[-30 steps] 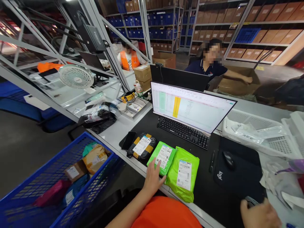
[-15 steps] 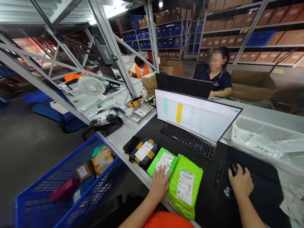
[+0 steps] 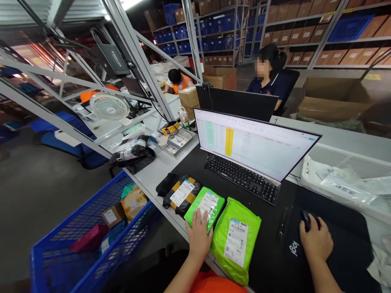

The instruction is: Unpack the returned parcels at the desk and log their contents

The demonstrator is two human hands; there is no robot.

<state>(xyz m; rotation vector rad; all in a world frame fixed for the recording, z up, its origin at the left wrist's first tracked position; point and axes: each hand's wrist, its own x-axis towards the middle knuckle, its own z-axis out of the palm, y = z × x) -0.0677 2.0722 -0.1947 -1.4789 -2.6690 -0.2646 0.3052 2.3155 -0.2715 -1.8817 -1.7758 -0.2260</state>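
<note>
My left hand [image 3: 199, 234] lies flat on the lower edge of a small green parcel [image 3: 210, 199], fingers stretched over its white label. To its right is a larger lime-green parcel [image 3: 224, 256], with a barcode label face up. A black parcel with brown tape [image 3: 193, 188] lies on the other side, beside a dark phone [image 3: 166, 185]. My right hand [image 3: 316, 240] is curled over a black computer mouse [image 3: 306, 219] on a dark mouse pad [image 3: 345, 244]. A monitor [image 3: 259, 146] showing a spreadsheet stands behind a black keyboard [image 3: 241, 179].
A blue crate [image 3: 55, 248] with several parcels stands left of the desk, below its edge. A white basket [image 3: 308, 179] of plastic bags is at the right. Black packages [image 3: 134, 152] lie at the desk's far left. A co-worker [image 3: 269, 85] sits behind the monitors.
The small green parcel is slightly farther from the lime-green one, my left hand still on it. The co-worker behind the monitors has turned sideways. The camera view has shifted a little.
</note>
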